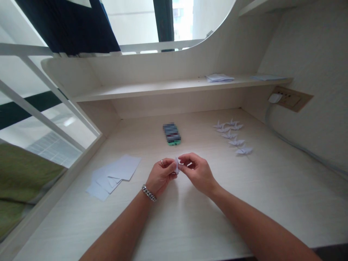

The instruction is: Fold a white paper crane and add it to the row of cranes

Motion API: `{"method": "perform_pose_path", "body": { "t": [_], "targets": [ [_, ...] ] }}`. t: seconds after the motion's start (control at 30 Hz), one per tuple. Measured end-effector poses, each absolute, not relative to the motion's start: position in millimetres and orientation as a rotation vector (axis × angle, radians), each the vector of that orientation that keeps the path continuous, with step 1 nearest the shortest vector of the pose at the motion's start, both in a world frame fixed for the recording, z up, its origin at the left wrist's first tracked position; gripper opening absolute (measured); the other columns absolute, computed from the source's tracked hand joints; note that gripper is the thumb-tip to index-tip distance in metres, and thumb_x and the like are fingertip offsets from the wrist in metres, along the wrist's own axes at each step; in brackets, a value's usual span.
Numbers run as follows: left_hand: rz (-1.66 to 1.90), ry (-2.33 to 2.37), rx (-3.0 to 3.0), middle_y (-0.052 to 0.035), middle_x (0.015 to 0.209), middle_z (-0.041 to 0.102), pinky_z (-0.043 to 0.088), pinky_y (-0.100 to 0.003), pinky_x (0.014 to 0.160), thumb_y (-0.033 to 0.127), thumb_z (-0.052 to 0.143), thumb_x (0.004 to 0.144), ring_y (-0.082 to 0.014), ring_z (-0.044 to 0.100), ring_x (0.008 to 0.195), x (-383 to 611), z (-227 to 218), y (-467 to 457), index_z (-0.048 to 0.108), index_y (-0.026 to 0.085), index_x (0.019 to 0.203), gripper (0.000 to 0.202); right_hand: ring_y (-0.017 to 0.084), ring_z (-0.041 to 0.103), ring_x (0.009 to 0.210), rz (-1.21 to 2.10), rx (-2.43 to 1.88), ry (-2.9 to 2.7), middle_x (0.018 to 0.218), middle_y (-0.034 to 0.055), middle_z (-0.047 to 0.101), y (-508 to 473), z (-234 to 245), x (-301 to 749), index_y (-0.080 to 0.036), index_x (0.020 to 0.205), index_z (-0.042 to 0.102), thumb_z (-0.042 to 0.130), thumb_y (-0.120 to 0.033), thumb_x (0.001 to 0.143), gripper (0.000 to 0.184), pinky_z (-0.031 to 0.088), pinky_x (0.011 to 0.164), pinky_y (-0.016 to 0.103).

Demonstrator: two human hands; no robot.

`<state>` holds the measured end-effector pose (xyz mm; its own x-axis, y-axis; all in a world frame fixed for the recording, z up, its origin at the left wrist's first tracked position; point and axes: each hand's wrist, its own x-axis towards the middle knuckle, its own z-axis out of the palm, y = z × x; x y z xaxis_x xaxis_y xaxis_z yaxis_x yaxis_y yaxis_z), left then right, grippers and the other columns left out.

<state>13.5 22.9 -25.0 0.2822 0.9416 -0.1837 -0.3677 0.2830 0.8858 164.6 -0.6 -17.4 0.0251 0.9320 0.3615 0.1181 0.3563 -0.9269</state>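
A small piece of folded white paper is held upright between my two hands, above the middle of the desk. My left hand, with a ring and a chain bracelet, pinches it from the left. From the right, the thumb and fingers of my right hand close on its edge. Fingers cover part of the paper, so its exact folded shape is hard to make out. Several folded paper cranes stand in a loose group at the right. Left of my hands lie loose white paper sheets, overlapping one another.
A phone in a green-edged case lies beyond my hands, its screen blurred. Folded papers rest on the shelf above the desk. At the right wall, a white plug sits in a socket, its cable running down along the desk.
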Motion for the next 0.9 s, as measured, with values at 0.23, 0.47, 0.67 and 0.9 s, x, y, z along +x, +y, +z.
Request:
{"method": "perform_pose_path", "body": {
  "t": [0.23,0.47,0.67,0.9],
  "targets": [
    [0.982,0.938,0.889,-0.0006,0.059,0.062,0.045,-0.019,0.048,0.037,0.088,0.053,-0.0078,0.054,0.052,13.5,-18.5,21.7,0.067,0.011,0.069,0.037,0.014,0.062,0.071,0.852,-1.016,-1.427,0.087,0.0044,0.067,1.6,-18.5,168.6,-0.019,0.087,0.07,0.069,-0.019,0.076,0.011,0.052,0.062,0.026],
    [0.937,0.944,0.934,-0.001,0.059,0.06,0.042,-0.02,0.049,0.036,0.087,0.054,-0.0086,0.053,0.053,11.2,-20.7,23.5,0.069,0.011,0.068,0.033,0.015,0.061,0.07,0.867,-1.057,-1.511,0.082,0.0041,0.068,4.3,-13.6,175.6,-0.02,0.082,0.07,0.068,-0.023,0.078,0.006,0.05,0.063,0.028],
    [0.88,0.933,0.995,-0.0013,0.059,0.061,0.041,-0.022,0.05,0.034,0.087,0.054,-0.0094,0.051,0.053,8.6,-21.9,24.2,0.071,0.012,0.067,0.031,0.015,0.06,0.069,0.852,-1.064,-1.674,0.076,0.0023,0.067,6.6,-14.5,183.9,-0.02,0.08,0.067,0.068,-0.026,0.079,0.007,0.049,0.062,0.027],
    [0.848,0.924,1.018,-0.001,0.058,0.061,0.04,-0.022,0.049,0.034,0.088,0.053,-0.0091,0.051,0.051,7.3,-23.3,24.4,0.071,0.012,0.067,0.032,0.014,0.059,0.068,0.828,-1.059,-1.766,0.075,0.0018,0.065,7.2,-14.0,187.8,-0.019,0.078,0.064,0.066,-0.023,0.079,0.005,0.047,0.06,0.026]
  ]
}}
